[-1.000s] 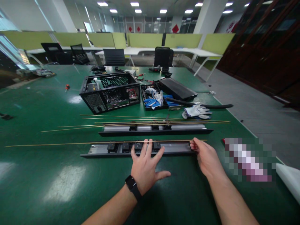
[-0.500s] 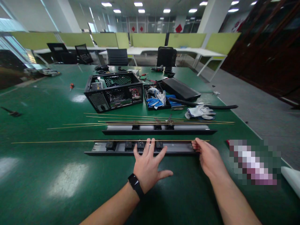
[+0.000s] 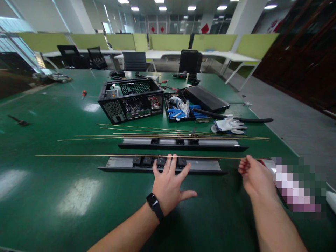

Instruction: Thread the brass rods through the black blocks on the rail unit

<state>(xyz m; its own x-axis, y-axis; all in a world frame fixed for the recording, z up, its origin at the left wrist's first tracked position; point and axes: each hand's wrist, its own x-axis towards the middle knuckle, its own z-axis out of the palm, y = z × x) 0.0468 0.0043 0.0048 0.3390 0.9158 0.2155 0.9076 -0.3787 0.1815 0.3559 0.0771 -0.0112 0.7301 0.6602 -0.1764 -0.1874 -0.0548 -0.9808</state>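
Observation:
A long thin brass-coloured rod [image 3: 78, 155] lies along the back of the nearer metal channel [image 3: 207, 166]. Near its right end the rod is pinched in my right hand [image 3: 258, 176], which is beyond the channel's right end. My left hand [image 3: 169, 185], with a black watch [image 3: 154, 206] on its wrist, is spread palm down. Its fingertips reach over the middle of the channel, at the black blocks [image 3: 147, 161] and the rod; whether they press on either I cannot tell. Several blocks sit in the channel, one of them partly hidden by my fingers.
Behind lies a second channel [image 3: 141, 144] with black blocks, and several loose rods [image 3: 86, 137] across it. Farther back are an open black computer case [image 3: 131, 101], a tray holding gloves [image 3: 181, 110], more gloves [image 3: 229, 125] and a black panel [image 3: 207, 98]. A blurred-out item [image 3: 296, 185] lies at right.
My right hand has moved to the right, drawing the rod along with it. The leftmost block has slid right, nearer its neighbour. My left hand keeps its place over the channel.

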